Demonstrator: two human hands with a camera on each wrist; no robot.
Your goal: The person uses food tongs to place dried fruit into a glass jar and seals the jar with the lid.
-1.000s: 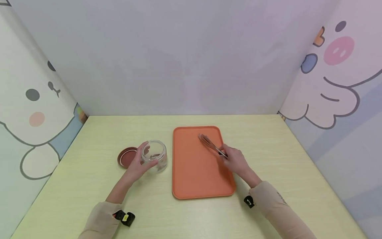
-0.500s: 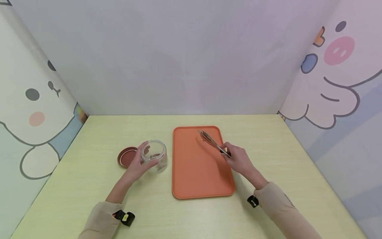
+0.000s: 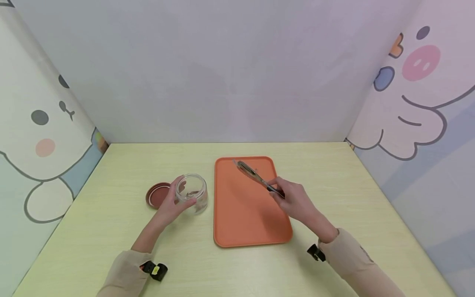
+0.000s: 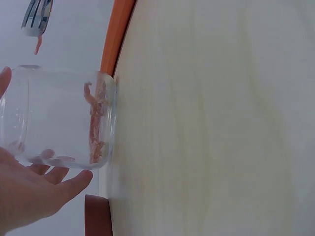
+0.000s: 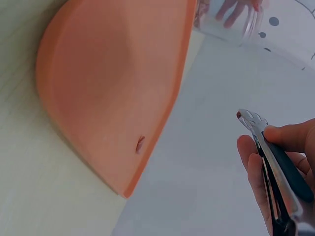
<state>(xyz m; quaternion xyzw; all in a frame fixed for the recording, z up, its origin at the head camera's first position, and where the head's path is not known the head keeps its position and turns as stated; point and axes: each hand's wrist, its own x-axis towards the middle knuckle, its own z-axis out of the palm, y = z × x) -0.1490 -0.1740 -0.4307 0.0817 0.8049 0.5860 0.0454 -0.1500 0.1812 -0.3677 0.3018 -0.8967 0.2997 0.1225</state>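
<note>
Head view: Clock positions were read from the centre of the orange tray (image 3: 237,214), 12 o'clock being its far edge. The tray lay on the desk (image 3: 193,251). The glass jar (image 3: 200,200) stood upright and uncovered, just outside the 9 o'clock edge; the dark red lid (image 3: 158,195) lay farther out on the same bearing, partly hidden. The left grip (image 3: 172,208) was curved around the jar from its 8 o'clock side. The right grip (image 3: 295,200), at 3 o'clock, was pinching the tongs (image 3: 256,175), which pointed toward 10 o'clock above the tray.

Left wrist view: Reddish-brown shreds (image 4: 95,129) lay at the bottom of the jar. The head of the tongs was at 12 o'clock from the jar, apart from it; a thin strip (image 4: 38,45) hung from the tips.

Right wrist view: The thumb pressed the dark handle of the tongs. A small piece (image 5: 140,145) lay on the tray, at 7 o'clock from frame centre.
</note>
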